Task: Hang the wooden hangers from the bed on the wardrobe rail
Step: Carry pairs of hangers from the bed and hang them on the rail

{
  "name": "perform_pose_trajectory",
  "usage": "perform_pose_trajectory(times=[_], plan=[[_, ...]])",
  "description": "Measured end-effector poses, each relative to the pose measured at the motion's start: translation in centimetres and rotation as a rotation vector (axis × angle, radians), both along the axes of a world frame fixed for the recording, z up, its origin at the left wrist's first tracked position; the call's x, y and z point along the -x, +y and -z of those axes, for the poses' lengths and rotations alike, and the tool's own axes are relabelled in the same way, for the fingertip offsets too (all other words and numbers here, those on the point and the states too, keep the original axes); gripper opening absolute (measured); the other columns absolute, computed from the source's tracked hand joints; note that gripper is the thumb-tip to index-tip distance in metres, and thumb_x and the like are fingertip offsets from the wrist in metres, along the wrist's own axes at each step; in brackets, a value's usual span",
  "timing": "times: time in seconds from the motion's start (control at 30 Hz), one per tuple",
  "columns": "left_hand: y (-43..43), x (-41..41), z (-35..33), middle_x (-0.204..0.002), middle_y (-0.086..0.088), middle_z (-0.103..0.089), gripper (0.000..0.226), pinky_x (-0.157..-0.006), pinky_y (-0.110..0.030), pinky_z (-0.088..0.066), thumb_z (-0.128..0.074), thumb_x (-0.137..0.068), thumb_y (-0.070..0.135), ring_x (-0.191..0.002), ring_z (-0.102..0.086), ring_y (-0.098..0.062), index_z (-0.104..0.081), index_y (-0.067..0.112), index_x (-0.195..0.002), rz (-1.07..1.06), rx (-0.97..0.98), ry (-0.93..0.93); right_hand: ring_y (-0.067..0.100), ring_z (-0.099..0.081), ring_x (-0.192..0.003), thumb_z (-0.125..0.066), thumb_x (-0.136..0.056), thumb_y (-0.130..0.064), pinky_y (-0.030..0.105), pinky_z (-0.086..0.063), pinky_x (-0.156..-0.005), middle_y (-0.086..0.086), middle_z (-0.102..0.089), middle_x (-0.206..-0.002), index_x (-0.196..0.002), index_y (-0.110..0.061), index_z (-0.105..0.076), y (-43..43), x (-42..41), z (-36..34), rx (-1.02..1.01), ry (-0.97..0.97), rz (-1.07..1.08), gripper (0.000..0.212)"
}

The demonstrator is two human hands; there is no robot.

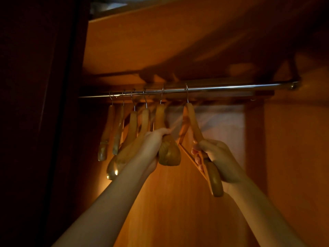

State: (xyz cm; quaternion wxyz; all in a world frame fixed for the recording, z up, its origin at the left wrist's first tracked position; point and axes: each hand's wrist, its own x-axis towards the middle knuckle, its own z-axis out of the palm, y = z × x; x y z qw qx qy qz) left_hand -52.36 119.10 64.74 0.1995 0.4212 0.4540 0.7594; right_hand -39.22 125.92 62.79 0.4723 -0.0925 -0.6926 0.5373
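A chrome wardrobe rail (pixel 222 87) runs across the dim wardrobe. Several wooden hangers (pixel 132 125) hang from it by their metal hooks, bunched toward the left. My left hand (pixel 153 147) grips the lower end of the fifth hanger (pixel 169 152), whose hook is over the rail. My right hand (pixel 219 161) grips the shoulder and bar of the rightmost hanger (pixel 194 123); its hook also sits on the rail. Both arms reach up from below.
The wardrobe's top panel (pixel 142 41) is close above the rail. A dark door edge (pixel 58 104) stands on the left, a wooden side wall (pixel 295 157) on the right. The rail's right half carries nothing. A pale sheet (pixel 222 125) hangs behind.
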Motion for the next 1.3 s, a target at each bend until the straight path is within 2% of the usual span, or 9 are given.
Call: perform_pose_trajectory(times=[0.07, 0.37, 0.57, 0.73, 0.87, 0.97, 1.13, 1.2, 1.3], plan=[[0.2, 0.4, 0.1, -0.084, -0.014, -0.060, 0.009, -0.064, -0.032, -0.046, -0.056, -0.086, 0.019, -0.070, -0.058, -0.024, -0.059, 0.010, -0.084, 0.003, 0.006, -0.028, 0.006, -0.044, -0.037, -0.053, -0.083, -0.006, 0.016, -0.036, -0.036, -0.003, -0.050, -0.043, -0.063, -0.008, -0.057, 0.3, 0.3, -0.2, -0.015, -0.013, 0.000, 0.021], [1.2, 2.1, 1.4, -0.082, -0.017, -0.059, 0.026, -0.067, -0.034, -0.046, -0.058, -0.084, 0.015, -0.070, -0.058, -0.025, -0.060, -0.002, -0.104, -0.048, 0.009, 0.001, 0.006, -0.045, -0.035, -0.053, -0.082, -0.002, 0.017, -0.037, -0.038, -0.004, -0.052, -0.042, -0.061, -0.009, -0.058, 1.5, 2.6, -1.7, -0.123, -0.002, 0.050, 0.022], [1.4, 2.8, 2.2, -0.085, -0.018, -0.061, 0.028, -0.075, -0.039, -0.046, -0.058, -0.086, 0.015, -0.077, -0.060, -0.026, -0.061, -0.005, -0.105, -0.052, 0.023, 0.088, 0.015, -0.044, -0.049, -0.054, -0.078, -0.007, 0.027, -0.035, -0.050, 0.006, -0.048, -0.055, -0.064, -0.007, -0.056, 1.2, 4.5, -3.5, -0.130, -0.019, 0.077, 0.015], [1.3, 2.7, 2.5, -0.087, -0.020, -0.058, 0.027, -0.076, -0.040, -0.044, -0.057, -0.086, 0.013, -0.084, -0.058, -0.029, -0.061, -0.006, -0.105, -0.072, -0.003, 0.117, 0.008, -0.047, -0.041, -0.052, -0.080, -0.005, 0.017, -0.039, -0.040, 0.002, -0.051, -0.051, -0.061, -0.007, -0.057, 0.4, 5.6, -4.0, -0.145, -0.035, 0.065, 0.020], [1.0, 2.6, 2.5, -0.080, -0.011, -0.061, 0.015, -0.074, -0.035, -0.046, -0.056, -0.088, 0.013, -0.079, -0.059, -0.024, -0.064, 0.005, -0.098, -0.064, -0.017, 0.153, 0.012, -0.050, -0.047, -0.056, -0.077, -0.011, 0.026, -0.041, -0.052, 0.003, -0.055, -0.054, -0.067, -0.008, -0.061, 1.1, 6.0, -3.1, -0.070, -0.057, 0.027, 0.012], [0.8, 2.5, 2.5, -0.074, -0.010, -0.058, 0.021, -0.068, -0.032, -0.044, -0.056, -0.088, 0.016, -0.071, -0.058, -0.021, -0.063, -0.001, -0.099, -0.071, -0.011, 0.173, 0.014, -0.049, -0.051, -0.056, -0.076, -0.012, 0.032, -0.040, -0.060, 0.003, -0.053, -0.055, -0.066, -0.008, -0.061, 1.5, 6.1, -2.6, -0.090, -0.094, 0.033, 0.012], [0.7, 1.9, 3.2, -0.080, 0.009, -0.052, 0.016, -0.063, -0.023, -0.043, -0.058, -0.088, 0.024, -0.074, -0.053, -0.006, -0.045, 0.024, -0.097, -0.180, -0.004, 0.219, 0.011, -0.054, -0.053, -0.053, -0.082, -0.008, 0.022, -0.047, -0.051, 0.007, -0.058, -0.064, -0.082, 0.000, -0.064, 1.1, 5.9, -2.2, -0.067, -0.062, -0.032, 0.014], [0.5, 1.6, 3.4, -0.084, 0.014, -0.050, 0.025, -0.074, -0.026, -0.045, -0.058, -0.087, 0.025, -0.080, -0.053, -0.005, -0.040, 0.028, -0.105, -0.230, -0.021, 0.241, 0.013, -0.061, -0.067, -0.055, -0.084, -0.010, 0.023, -0.054, -0.063, 0.009, -0.063, -0.076, -0.090, 0.002, -0.065, 1.1, 5.7, -2.0, -0.065, -0.063, -0.042, 0.017], [-0.1, 1.4, 3.6, -0.091, 0.014, -0.052, 0.037, -0.080, -0.029, -0.047, -0.059, -0.087, 0.026, -0.092, -0.056, -0.010, -0.043, 0.028, -0.120, -0.260, -0.050, 0.245, 0.021, -0.063, -0.097, -0.066, -0.080, -0.025, 0.035, -0.048, -0.088, 0.010, -0.067, -0.103, -0.120, -0.002, -0.059, 1.3, 5.2, -1.3, -0.084, -0.094, 0.035, 0.047]])
